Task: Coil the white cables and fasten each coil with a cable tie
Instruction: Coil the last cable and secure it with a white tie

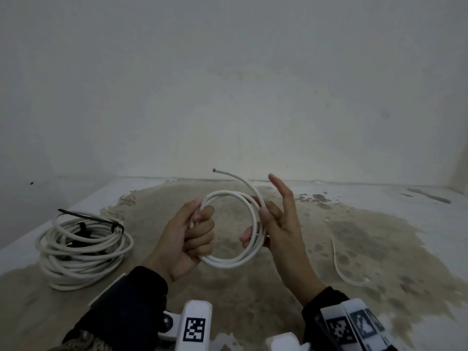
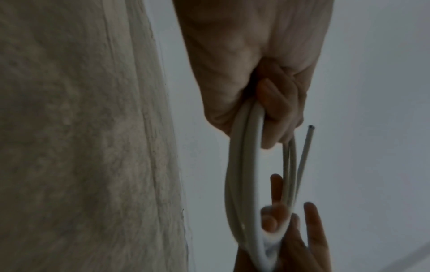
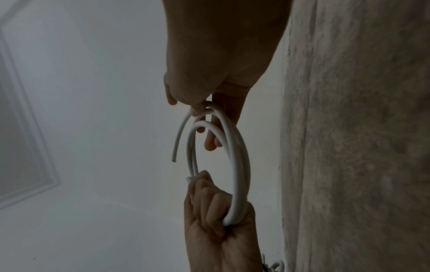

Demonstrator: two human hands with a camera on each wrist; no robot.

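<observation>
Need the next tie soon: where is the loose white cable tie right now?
In the head view the white cable tie lies loose on the stained floor at the right, beyond the right hand and the small coil it pinches.

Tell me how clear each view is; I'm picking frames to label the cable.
Head view: dim, even light, fairly sharp; the white cable coil and both hands are clear, and edges bow from the wide lens. Left wrist view: dark, the left hand soft, the floor streaked with blur. Right wrist view: dark, the right hand nearly a silhouette, the coil clear.
</observation>
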